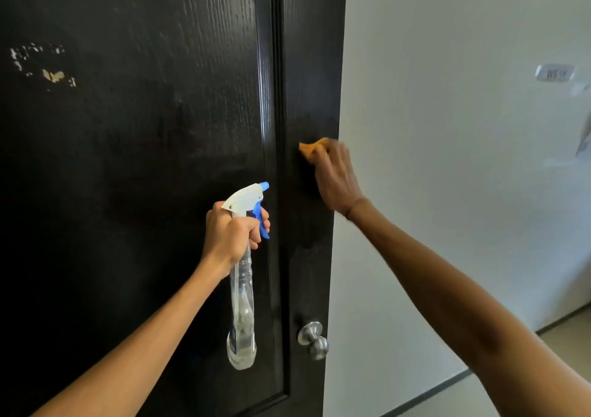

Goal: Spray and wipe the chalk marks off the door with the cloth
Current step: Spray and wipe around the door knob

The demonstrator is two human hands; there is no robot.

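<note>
The only lettering you can find sits on a small grey plate (555,73) fixed to the pale wall (447,128) at your upper right. Its dark characters are blurred; they may begin with "WS", but you cannot read them with any certainty. The spray bottle (242,314) in your left hand (230,231) carries a blue patch low on its side, too small and distorted for you to make out any words. The whitish marks (41,64) on the black door (144,160) form no legible letters.

cloth (311,150) on door (144,160) edge | spray bottle (243,288) left | knob (313,340) below
</note>
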